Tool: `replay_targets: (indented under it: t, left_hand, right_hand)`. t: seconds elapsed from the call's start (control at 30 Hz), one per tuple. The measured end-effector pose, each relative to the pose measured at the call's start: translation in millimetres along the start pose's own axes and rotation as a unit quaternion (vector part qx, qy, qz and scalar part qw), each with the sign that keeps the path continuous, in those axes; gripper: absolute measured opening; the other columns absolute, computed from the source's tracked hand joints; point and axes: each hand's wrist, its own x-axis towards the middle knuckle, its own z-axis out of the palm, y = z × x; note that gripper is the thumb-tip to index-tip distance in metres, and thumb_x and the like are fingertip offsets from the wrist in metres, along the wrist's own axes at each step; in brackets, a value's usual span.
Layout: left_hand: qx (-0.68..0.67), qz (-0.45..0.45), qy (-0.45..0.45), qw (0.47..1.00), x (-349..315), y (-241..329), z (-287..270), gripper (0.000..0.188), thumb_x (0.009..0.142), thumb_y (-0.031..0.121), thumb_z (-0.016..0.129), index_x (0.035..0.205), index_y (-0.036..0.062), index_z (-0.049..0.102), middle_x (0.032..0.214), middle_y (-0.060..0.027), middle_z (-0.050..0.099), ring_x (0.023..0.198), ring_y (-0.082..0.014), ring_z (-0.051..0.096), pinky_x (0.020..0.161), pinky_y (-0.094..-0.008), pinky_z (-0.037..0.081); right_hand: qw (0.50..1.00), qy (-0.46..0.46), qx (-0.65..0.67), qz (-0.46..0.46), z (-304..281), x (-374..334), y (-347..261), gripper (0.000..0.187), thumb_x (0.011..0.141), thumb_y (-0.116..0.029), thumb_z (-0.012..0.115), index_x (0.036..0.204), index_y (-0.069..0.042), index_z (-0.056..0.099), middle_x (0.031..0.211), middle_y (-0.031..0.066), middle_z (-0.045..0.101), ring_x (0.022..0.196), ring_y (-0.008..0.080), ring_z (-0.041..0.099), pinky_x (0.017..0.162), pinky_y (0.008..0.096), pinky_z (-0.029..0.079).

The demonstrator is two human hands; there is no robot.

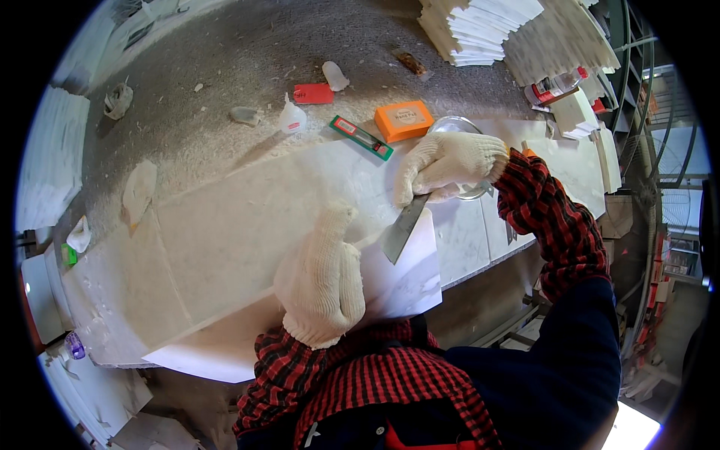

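White knit gloves cover both my hands. My right hand (448,166) is closed on a putty knife (405,231), whose broad metal blade slants down to the left. Under and behind that hand sits a round, shiny metal tin (474,190), partly hidden by the glove. A glossy white marble-look slab (411,271) with faint grey veins lies close to my body, tilted against the pale bench slabs. On it my left hand (321,279) is closed, its fingers curled at the slab; the glove hides the exact grip. The blade's tip hangs over the slab's right part.
Beyond the slabs lie an orange box (403,121), a green narrow package (361,138), a white nozzle bottle (292,117) and a red card (313,93) on dusty ground. Stacked stone pieces (480,34) stand far right, near a clear bottle (555,87). More slabs (51,161) stand left.
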Motion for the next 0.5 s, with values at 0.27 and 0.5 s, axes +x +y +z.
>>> replay_targets:
  t: [0.27, 0.5]
  left_hand:
    - [-0.008, -0.002, 0.0, 1.0, -1.9, 0.6, -0.5, 0.046, 0.099, -0.008, 0.05, 0.144, -0.0106, 0.049, 0.119, -0.025, 0.071, 0.077, -0.0244, 0.072, 0.07, -0.0335, 0.06]
    - [-0.012, 0.002, 0.005, 1.0, -0.8, -0.1, 0.0, 0.044, 0.1, -0.007, 0.05, 0.144, -0.0099, 0.05, 0.119, -0.0259, 0.071, 0.078, -0.0242, 0.072, 0.072, -0.0339, 0.06]
  right_hand:
    - [0.999, -0.007, 0.033, -0.012, -3.3, 10.2, 19.4, 0.02, 0.097, -0.001, 0.061, 0.109, 0.001, 0.077, 0.094, 0.0054, 0.074, 0.068, 0.0057, 0.059, 0.056, 0.0205, 0.043]
    - [0.999, 0.003, 0.048, -0.013, 5.4, 9.0, 11.2, 0.021, 0.097, -0.001, 0.06, 0.109, 0.001, 0.077, 0.089, 0.0048, 0.073, 0.064, 0.0058, 0.057, 0.054, 0.0208, 0.043]
